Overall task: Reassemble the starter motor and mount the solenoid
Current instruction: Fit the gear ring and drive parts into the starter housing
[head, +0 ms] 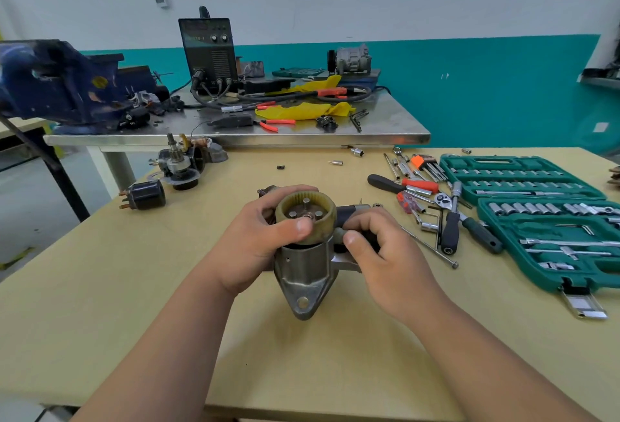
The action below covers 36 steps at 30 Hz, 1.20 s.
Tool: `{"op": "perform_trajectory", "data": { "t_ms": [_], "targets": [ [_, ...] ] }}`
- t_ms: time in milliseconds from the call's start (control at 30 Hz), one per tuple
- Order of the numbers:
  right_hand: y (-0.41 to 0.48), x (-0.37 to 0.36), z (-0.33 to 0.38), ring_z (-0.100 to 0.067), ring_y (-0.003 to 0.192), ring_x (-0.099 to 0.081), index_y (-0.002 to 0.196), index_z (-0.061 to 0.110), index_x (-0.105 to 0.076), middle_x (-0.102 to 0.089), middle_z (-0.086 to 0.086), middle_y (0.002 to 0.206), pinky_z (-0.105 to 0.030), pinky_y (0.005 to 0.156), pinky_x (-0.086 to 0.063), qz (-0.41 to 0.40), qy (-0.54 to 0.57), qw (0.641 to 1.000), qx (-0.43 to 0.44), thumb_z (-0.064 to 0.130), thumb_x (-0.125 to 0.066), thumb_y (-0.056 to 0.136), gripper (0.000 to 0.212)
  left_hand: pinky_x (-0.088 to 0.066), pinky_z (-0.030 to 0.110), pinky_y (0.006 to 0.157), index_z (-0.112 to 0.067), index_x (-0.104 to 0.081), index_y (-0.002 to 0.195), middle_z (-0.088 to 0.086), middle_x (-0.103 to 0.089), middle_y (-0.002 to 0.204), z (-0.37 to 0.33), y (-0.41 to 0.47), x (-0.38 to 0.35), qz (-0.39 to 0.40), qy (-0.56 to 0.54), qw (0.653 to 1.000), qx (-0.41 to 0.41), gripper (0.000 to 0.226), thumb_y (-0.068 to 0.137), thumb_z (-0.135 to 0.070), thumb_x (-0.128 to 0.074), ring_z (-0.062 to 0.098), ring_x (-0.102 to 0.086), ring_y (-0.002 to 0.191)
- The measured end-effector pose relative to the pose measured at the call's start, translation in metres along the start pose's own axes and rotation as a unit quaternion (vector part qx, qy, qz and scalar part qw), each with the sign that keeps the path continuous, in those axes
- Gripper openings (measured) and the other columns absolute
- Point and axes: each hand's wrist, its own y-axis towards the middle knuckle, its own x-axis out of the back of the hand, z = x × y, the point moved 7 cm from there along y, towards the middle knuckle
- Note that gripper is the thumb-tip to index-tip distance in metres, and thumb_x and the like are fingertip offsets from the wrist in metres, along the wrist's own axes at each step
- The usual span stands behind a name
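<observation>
— Fingers [288,190] first: what is the left hand [258,237] doing?

— Curled round the yellowish ring gear [330,220], thumb on the near rim, the rest over the far side. That gear sits on top of the starter housing [303,274], which stands on the wooden table [167,287] with its mounting ear toward the camera.

— And off to the left?

— A blue vise [57,86] on the steel bench [235,138] behind. On the wooden table there's a black cylinder with copper studs [146,195], and just behind it a partly stripped motor assembly [181,166]. Both lie well apart from the hands.

— Middle of that bench?

— A dark power unit [209,52] with cables, and a yellow cloth [302,111].

— The right hand [385,253]?

— Clenched on a dark part [347,210] against the housing's right side, thumb by the gear's edge. I can't tell what the part is, because the hand hides most of it.

— Anything crowding it?

— A long bolt [431,248] lies just beside the knuckles. Past it are a ratchet [443,200], loose sockets [420,190] and hex keys [426,164], then the open green socket case [536,220] at the table's right edge.
</observation>
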Motion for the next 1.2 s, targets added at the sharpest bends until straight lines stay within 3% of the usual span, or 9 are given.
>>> {"op": "perform_trajectory", "data": {
  "t_ms": [133, 267, 333, 467, 533, 600, 733, 833, 1200],
  "targets": [
    [0.000, 0.001, -0.003, -0.003, 0.095, -0.057, 0.085, 0.025, -0.065, -0.053, 0.023, 0.099, -0.017, 0.081, -0.047, 0.009, 0.017, 1.000, 0.009, 0.014, -0.060, 0.089, 0.013, -0.054, 0.030, 0.078, -0.014, -0.062, 0.123, 0.009, -0.069, 0.110, 0.002, 0.000, -0.001, 0.034, -0.019, 0.999, 0.015, 0.089, 0.049, -0.054, -0.090, 0.023, -0.066, 0.100],
    [-0.001, -0.003, -0.004, -0.012, 0.098, -0.061, 0.085, 0.018, -0.068, -0.054, 0.022, 0.099, -0.040, 0.084, -0.055, 0.030, 0.064, 0.997, 0.005, 0.008, -0.062, 0.088, 0.012, -0.053, 0.033, 0.079, -0.003, -0.057, 0.124, 0.004, -0.068, 0.104, 0.003, -0.001, -0.005, 0.059, -0.010, 0.998, 0.007, 0.072, 0.061, -0.029, -0.078, 0.024, -0.064, 0.099],
    [-0.001, -0.003, -0.002, -0.010, 0.097, -0.060, 0.085, 0.019, -0.068, -0.054, 0.022, 0.099, -0.041, 0.083, -0.055, 0.025, 0.059, 0.998, 0.014, 0.008, -0.062, 0.088, 0.013, -0.052, 0.034, 0.080, -0.003, -0.056, 0.124, 0.004, -0.067, 0.103, 0.004, -0.001, -0.004, 0.059, -0.004, 0.998, 0.006, 0.069, 0.062, -0.028, -0.074, 0.025, -0.064, 0.098],
    [-0.002, -0.001, -0.001, -0.005, 0.096, -0.059, 0.083, 0.023, -0.067, -0.053, 0.023, 0.099, -0.033, 0.083, -0.054, 0.009, 0.038, 0.999, 0.025, 0.007, -0.061, 0.088, 0.017, -0.052, 0.030, 0.074, -0.014, -0.060, 0.122, 0.002, -0.067, 0.104, 0.002, -0.003, -0.004, 0.064, 0.016, 0.998, 0.014, 0.064, 0.062, -0.030, -0.074, 0.022, -0.064, 0.098],
    [-0.002, 0.001, -0.002, -0.001, 0.097, -0.057, 0.082, 0.023, -0.066, -0.053, 0.023, 0.099, -0.020, 0.081, -0.050, -0.006, 0.026, 0.999, 0.030, 0.007, -0.061, 0.087, 0.017, -0.051, 0.022, 0.068, -0.022, -0.060, 0.119, -0.002, -0.068, 0.103, 0.001, -0.005, -0.005, 0.058, 0.049, 0.997, 0.015, 0.061, 0.061, -0.036, -0.073, 0.017, -0.065, 0.095],
    [-0.001, 0.001, -0.001, 0.001, 0.097, -0.056, 0.082, 0.022, -0.066, -0.053, 0.022, 0.099, -0.010, 0.078, -0.045, -0.014, 0.017, 0.999, 0.035, 0.008, -0.062, 0.087, 0.016, -0.052, 0.021, 0.070, -0.022, -0.055, 0.117, -0.002, -0.067, 0.105, 0.001, -0.007, -0.004, 0.034, 0.095, 0.995, 0.005, 0.065, 0.058, -0.041, -0.073, 0.014, -0.065, 0.095],
    [-0.002, 0.000, -0.002, 0.000, 0.097, -0.056, 0.084, 0.023, -0.066, -0.052, 0.021, 0.099, -0.012, 0.078, -0.045, -0.006, 0.009, 0.999, 0.037, 0.010, -0.063, 0.088, 0.015, -0.051, 0.020, 0.079, -0.015, -0.050, 0.112, -0.007, -0.062, 0.110, -0.005, -0.010, -0.004, -0.013, 0.148, 0.988, -0.043, 0.073, 0.052, -0.043, -0.081, 0.007, -0.064, 0.101],
    [-0.002, 0.001, -0.001, 0.001, 0.096, -0.056, 0.083, 0.026, -0.065, -0.053, 0.021, 0.100, -0.008, 0.076, -0.043, -0.010, 0.006, 0.999, 0.037, 0.010, -0.063, 0.088, 0.018, -0.052, 0.022, 0.082, -0.010, -0.057, 0.112, 0.002, -0.061, 0.115, -0.010, -0.011, -0.003, -0.040, 0.146, 0.986, -0.076, 0.071, 0.052, -0.040, -0.081, 0.013, -0.064, 0.101],
    [-0.001, 0.002, -0.002, 0.001, 0.096, -0.055, 0.081, 0.021, -0.066, -0.054, 0.020, 0.100, -0.004, 0.074, -0.039, -0.016, -0.010, 0.999, 0.049, 0.004, -0.062, 0.086, 0.017, -0.049, 0.024, 0.086, -0.015, -0.062, 0.122, 0.000, -0.066, 0.113, -0.004, 0.003, 0.004, 0.071, 0.134, 0.988, -0.027, 0.065, 0.062, -0.035, -0.076, 0.017, -0.064, 0.107]
  ]
}}
